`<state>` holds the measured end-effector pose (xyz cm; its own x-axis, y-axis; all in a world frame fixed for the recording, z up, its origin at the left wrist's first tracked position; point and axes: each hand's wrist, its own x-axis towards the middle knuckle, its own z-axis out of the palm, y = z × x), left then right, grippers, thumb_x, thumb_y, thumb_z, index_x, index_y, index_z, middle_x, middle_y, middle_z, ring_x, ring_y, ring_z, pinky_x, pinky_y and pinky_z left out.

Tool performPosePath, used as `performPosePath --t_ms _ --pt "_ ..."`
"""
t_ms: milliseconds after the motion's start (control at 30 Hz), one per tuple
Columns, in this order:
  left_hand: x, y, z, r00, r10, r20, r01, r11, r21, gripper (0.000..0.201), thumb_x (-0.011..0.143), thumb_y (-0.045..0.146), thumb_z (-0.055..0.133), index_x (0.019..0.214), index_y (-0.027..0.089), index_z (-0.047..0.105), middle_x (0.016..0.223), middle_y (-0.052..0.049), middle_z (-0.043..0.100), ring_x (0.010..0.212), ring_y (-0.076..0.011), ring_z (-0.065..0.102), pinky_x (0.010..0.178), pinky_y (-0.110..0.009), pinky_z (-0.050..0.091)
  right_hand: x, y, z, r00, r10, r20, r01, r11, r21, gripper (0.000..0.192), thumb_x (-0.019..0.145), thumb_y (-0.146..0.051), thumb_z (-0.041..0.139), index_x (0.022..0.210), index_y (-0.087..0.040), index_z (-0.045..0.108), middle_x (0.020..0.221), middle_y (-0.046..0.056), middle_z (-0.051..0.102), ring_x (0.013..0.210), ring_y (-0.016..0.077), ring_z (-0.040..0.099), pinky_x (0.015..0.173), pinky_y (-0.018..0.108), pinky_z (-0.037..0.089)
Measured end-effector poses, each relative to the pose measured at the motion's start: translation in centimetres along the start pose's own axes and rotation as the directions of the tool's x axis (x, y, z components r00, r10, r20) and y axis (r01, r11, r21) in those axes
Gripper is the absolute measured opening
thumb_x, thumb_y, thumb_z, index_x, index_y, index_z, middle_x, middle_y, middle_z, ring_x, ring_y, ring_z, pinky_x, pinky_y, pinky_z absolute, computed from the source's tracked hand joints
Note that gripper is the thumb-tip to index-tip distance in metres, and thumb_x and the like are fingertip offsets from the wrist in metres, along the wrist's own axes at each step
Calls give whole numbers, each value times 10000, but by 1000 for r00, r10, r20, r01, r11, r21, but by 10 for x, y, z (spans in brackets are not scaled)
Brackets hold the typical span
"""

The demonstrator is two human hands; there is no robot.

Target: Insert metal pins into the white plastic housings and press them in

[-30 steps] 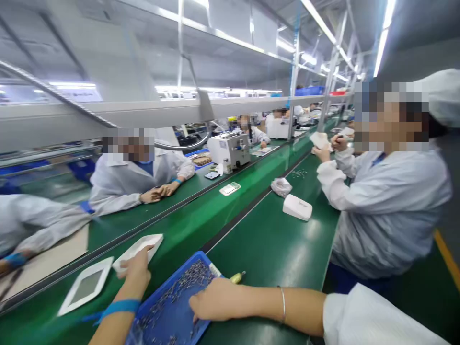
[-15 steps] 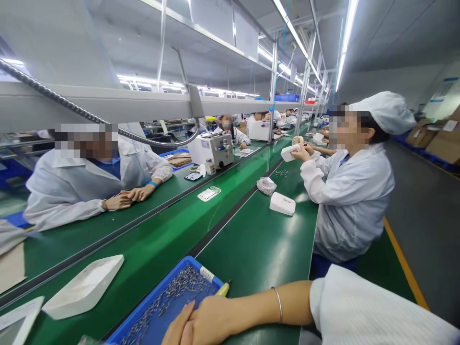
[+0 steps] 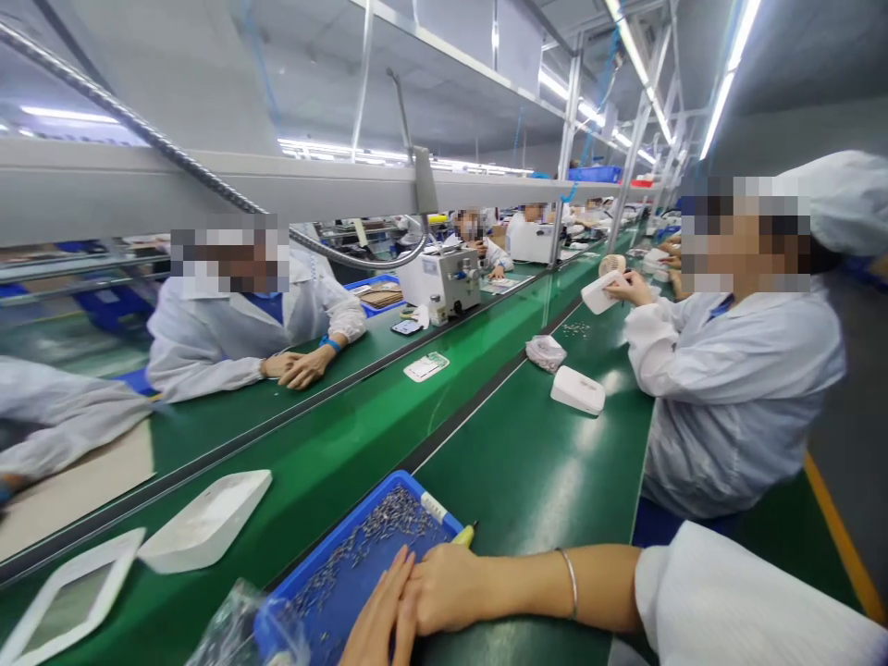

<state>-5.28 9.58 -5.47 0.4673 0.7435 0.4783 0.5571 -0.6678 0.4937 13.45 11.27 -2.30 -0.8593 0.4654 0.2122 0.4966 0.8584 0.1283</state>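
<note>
My left hand (image 3: 380, 612) reaches in from the bottom edge, fingers straight and close together, lying against the knuckles of my right hand (image 3: 444, 585). The right hand is curled palm down over the near side of a blue tray (image 3: 333, 532); its fingertips are hidden. Past its far side sticks out a yellow-green end (image 3: 464, 536) of a slim thing; whether the hand grips it cannot be seen. Small metal screws (image 3: 385, 520) lie scattered in the tray. A clear plastic bag (image 3: 240, 624) touches the tray's left side.
Left of the tray lie a white plastic shell (image 3: 204, 523) and a white frame (image 3: 76, 597). Farther along the green bench are a white housing (image 3: 577, 390) and a small bag (image 3: 545, 352). A co-worker (image 3: 735, 351) at right holds a white part; another person (image 3: 242, 324) sits opposite.
The view has swung left, so the surroundings appear farther right. More of the clear bag and of a sleeve at the left edge shows. My hands stay together beside the tray.
</note>
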Motion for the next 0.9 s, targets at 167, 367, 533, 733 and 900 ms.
performPosePath --t_ms 167,367,533,733,900 --pt "10 25 -22 998 53 -36 -50 995 85 434 970 260 515 1392 336 577 1470 12 540 1306 -214 580 1076 -358 517 -4 0 5 993 16 -116 -17 1000 -7 181 929 -182 530 818 -173 673 856 31 744 799 163 676 575 286 486" --pt "16 36 -35 966 -70 -249 63 997 -33 355 986 270 466 1234 379 695 1534 21 465 1393 -231 489 1179 -419 411 -5 7 -1 898 132 -419 -140 990 10 278 993 -308 476 768 -193 592 632 -27 638 552 112 593 481 257 382" --pt "26 38 -38 955 -296 22 291 921 -259 375 1021 350 421 1306 283 655 1438 -59 570 1347 -224 533 1176 -436 406 -12 16 -11 815 218 -537 -191 976 107 246 991 -162 418 838 -190 609 643 -28 647 571 99 629 562 223 424" --pt "33 46 -33 949 -305 82 315 890 -331 331 1024 344 486 1249 224 698 1190 -55 727 1119 -182 671 1036 -312 504 -20 16 -7 813 160 -560 -73 982 174 206 998 -165 450 941 -199 645 770 7 725 677 111 695 646 218 499" --pt "31 48 -32 961 -259 92 275 893 -356 312 996 293 557 1231 154 708 1178 -80 735 1128 -173 678 1031 -260 495 -36 34 7 797 17 -603 83 987 137 202 963 -193 525 1076 -232 687 893 27 763 748 136 730 714 221 546"
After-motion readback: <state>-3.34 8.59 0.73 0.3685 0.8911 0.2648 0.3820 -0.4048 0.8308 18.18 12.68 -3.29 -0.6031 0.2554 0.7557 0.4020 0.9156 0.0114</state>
